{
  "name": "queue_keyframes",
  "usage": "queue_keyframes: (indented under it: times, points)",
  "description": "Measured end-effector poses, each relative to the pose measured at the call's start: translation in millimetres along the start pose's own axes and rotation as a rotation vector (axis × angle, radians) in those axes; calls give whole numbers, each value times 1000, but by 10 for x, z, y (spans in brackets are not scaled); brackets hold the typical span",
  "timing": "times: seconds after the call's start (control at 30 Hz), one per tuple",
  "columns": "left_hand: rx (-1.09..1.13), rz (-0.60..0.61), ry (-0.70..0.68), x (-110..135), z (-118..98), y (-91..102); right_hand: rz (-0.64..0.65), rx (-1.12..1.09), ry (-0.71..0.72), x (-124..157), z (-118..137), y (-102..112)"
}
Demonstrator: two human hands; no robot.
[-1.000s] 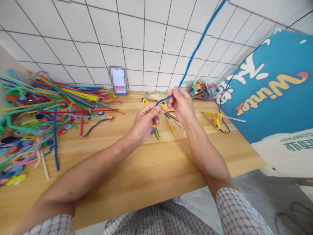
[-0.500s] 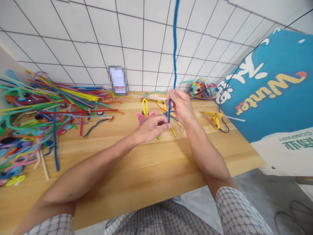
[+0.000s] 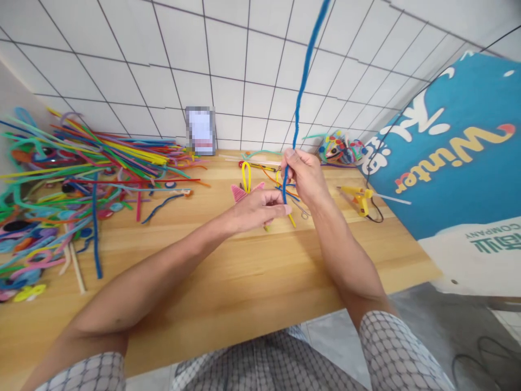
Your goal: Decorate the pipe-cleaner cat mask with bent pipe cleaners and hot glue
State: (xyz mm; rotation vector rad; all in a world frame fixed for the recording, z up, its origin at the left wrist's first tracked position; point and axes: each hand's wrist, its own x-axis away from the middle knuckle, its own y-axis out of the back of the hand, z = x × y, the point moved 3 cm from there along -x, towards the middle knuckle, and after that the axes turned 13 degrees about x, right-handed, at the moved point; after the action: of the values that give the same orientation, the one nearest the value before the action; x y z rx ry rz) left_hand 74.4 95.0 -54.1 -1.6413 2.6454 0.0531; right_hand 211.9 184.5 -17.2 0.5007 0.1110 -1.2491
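- White tiled wall [image 3: 228,70] runs behind a wooden table [image 3: 252,282], and a blue printed bag [image 3: 456,157] leans at the far right.
- I see my right hand [image 3: 306,176] closed around a long blue pipe cleaner [image 3: 302,92], pinching it near its lower end so the stem stands almost upright and runs out of the top of the picture.
- My left hand [image 3: 255,210] sits just below and beside the right, its thumb and forefinger pinched together on the short lower tail of the same blue pipe cleaner.
- So both hands are close together, each clamped on that one stem, which is held up above the table and not resting on it.
- By my reading I am at the bending or twisting step, working the bottom end into shape; the next move would call for a firm pinch from the left and a small turn from the right.
- Just behind my left hand lie a pink folded piece [image 3: 241,192] and a yellow loop [image 3: 246,176] on the table.
- To the right lies a yellow glue gun [image 3: 358,196], well apart from my hands.
- At the left a big heap of coloured pipe cleaners [image 3: 81,168] spreads over the table.
- Near the wall stands a small card [image 3: 200,130], blurred.
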Motion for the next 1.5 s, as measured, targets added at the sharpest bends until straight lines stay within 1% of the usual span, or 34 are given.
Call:
queue_keyframes:
  times: [0.1,0.2,0.33,0.4,0.43,0.5,0.6,0.67,0.77,0.83,0.9,0.97,1.03,1.13,1.2,1.27,1.4,1.47,1.5]
  points:
    - [177,51,53,-23,94,-17,21,-38,-6,-5,9,8]
    - [284,109,146,-43,176,-29,100,-4,13,31,39,-23]
    - [310,209,236,-39,198,-31,233,40,26,89,78,-96]
    - [295,228,265,-21,191,-34,277,30,12,92,81,-116]
    - [297,221,267,-12,187,-36,279,16,1,85,79,-114]
    - [339,182,227,-3,175,-40,255,-23,-24,65,73,-92]
    - [497,110,106,-25,165,-41,238,-85,-31,59,75,-58]
    - [628,72,47,-63,171,-37,261,-132,-44,83,80,-57]
    - [784,13,-5,-121,180,-33,311,-210,-99,120,85,-80]
    - [826,-3,-49,-139,175,-42,297,-227,-110,115,95,-82]
    - [826,23,-86,-137,171,-66,244,-206,-101,86,104,-65]
    - [820,55,-92,-124,180,-91,209,-178,-91,59,101,-53]
    - [810,74,-58,-112,205,-110,215,-154,-68,55,89,-62]
    - [780,77,46,-99,248,-126,237,-80,-15,86,65,-109]
    - [762,53,98,-95,260,-131,237,-31,-6,104,49,-138]
    - [748,8,107,-94,256,-136,205,-9,-22,99,39,-135]
    - [681,-66,103,-93,261,-168,73,42,-76,45,34,-22]
    - [634,-95,102,-93,290,-176,40,72,-85,26,37,35]
    - [605,-112,100,-94,310,-175,46,73,-89,21,37,50]
